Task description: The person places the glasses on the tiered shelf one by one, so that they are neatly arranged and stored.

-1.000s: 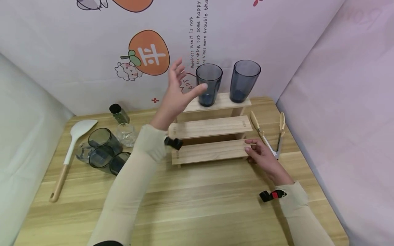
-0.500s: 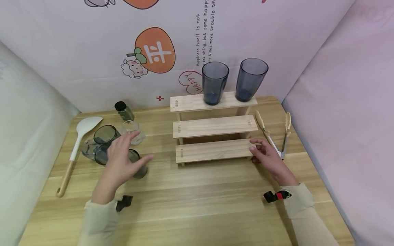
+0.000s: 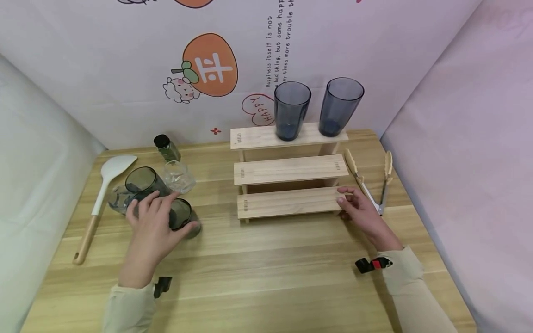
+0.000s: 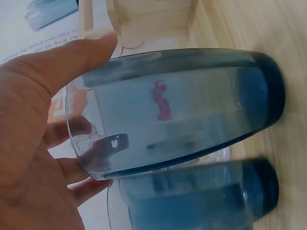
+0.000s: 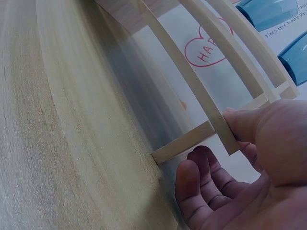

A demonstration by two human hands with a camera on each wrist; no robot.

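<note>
On the left of the table my left hand [image 3: 151, 231] is spread around the upper part of a blue-grey drinking glass [image 3: 181, 215]. In the left wrist view its thumb lies by the near side of the glass [image 4: 192, 105], and the other fingers show behind the rim. A gap seems to lie between thumb tip and glass. My right hand [image 3: 361, 216] holds the right end of the lowest board of a three-step wooden shelf [image 3: 287, 203]. Its thumb is on the board [image 5: 223, 136] in the right wrist view, with curled fingers below.
Two blue glasses, one left [image 3: 290, 113] and one right [image 3: 339, 108], stand on the top step. Tongs [image 3: 376, 194] lie right of the shelf. More tinted glasses [image 3: 143, 182], a clear cup [image 3: 179, 178], a black-capped jar [image 3: 166, 147] and a white spatula [image 3: 100, 196] are at left.
My left hand has moved from beside the glass on the top step down left to the glass on the table. The right hand has stayed at the shelf end.
</note>
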